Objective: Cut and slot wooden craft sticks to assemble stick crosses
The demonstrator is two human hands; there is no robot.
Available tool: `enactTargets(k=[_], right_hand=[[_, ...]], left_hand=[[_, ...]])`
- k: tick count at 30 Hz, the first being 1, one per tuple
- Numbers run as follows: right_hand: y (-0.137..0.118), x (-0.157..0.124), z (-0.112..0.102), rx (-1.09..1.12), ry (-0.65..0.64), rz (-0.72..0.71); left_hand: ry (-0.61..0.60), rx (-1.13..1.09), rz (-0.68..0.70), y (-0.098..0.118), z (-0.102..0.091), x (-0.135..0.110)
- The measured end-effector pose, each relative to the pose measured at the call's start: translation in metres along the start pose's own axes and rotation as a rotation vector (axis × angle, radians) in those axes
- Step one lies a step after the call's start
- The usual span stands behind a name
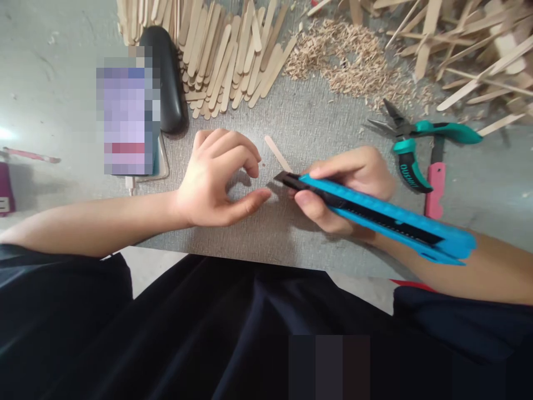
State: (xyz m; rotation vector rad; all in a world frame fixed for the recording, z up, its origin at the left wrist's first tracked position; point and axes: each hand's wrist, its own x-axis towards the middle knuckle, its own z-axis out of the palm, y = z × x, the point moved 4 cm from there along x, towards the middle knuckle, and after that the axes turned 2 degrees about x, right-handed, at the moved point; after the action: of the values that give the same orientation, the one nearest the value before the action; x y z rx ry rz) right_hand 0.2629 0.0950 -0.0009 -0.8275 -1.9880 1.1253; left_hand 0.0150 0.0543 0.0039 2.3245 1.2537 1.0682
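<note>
My right hand [350, 183] grips a blue utility knife [383, 214], its short dark blade pointing left. Just beyond the blade, a wooden craft stick [278, 153] shows part of its length; the rest is hidden behind the knife and my right fingers, so I cannot tell whether those fingers touch it. My left hand [225, 178] rests over the grey table [200, 239], thumb and fingers curved apart with nothing between them. A small gap separates its fingertips from the blade.
Many craft sticks [225, 61] lie heaped at the back, beside wood shavings [350, 55]. More sticks [466, 33] pile up at the back right. Pliers [410, 144] and a pink-handled tool [435, 189] lie right. A black case [166, 83] and a blurred phone [125, 122] lie left.
</note>
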Motion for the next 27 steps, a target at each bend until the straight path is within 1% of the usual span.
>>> enactTargets(k=[1, 3, 6, 8, 10, 13, 17, 22, 27], right_hand=[[-0.003, 0.002, -0.004, -0.025, 0.050, -0.007], [-0.006, 0.008, -0.009, -0.073, 0.083, 0.002], [-0.006, 0.018, -0.012, -0.104, 0.053, 0.017], [-0.005, 0.023, -0.014, -0.139, 0.034, -0.033], [-0.004, 0.027, -0.016, -0.173, 0.009, -0.071], [-0.002, 0.031, -0.018, -0.196, -0.044, -0.070], [-0.005, 0.032, -0.017, -0.202, -0.081, -0.071], [-0.005, 0.032, -0.016, -0.229, -0.131, -0.061], [-0.005, 0.031, -0.015, -0.233, -0.090, -0.066]], left_hand=[[-0.029, 0.051, 0.011, 0.001, 0.001, -0.001], [-0.134, 0.141, 0.017, 0.004, 0.007, -0.005], [-0.303, 0.220, 0.039, 0.008, 0.016, -0.011], [-0.395, 0.243, 0.064, 0.010, 0.019, -0.013], [-0.466, 0.252, 0.083, 0.010, 0.020, -0.012], [-0.542, 0.254, 0.084, 0.010, 0.019, -0.008], [-0.605, 0.261, 0.063, 0.011, 0.019, -0.006], [-0.586, 0.259, 0.058, 0.012, 0.020, -0.006], [-0.580, 0.257, 0.057, 0.012, 0.020, -0.006]])
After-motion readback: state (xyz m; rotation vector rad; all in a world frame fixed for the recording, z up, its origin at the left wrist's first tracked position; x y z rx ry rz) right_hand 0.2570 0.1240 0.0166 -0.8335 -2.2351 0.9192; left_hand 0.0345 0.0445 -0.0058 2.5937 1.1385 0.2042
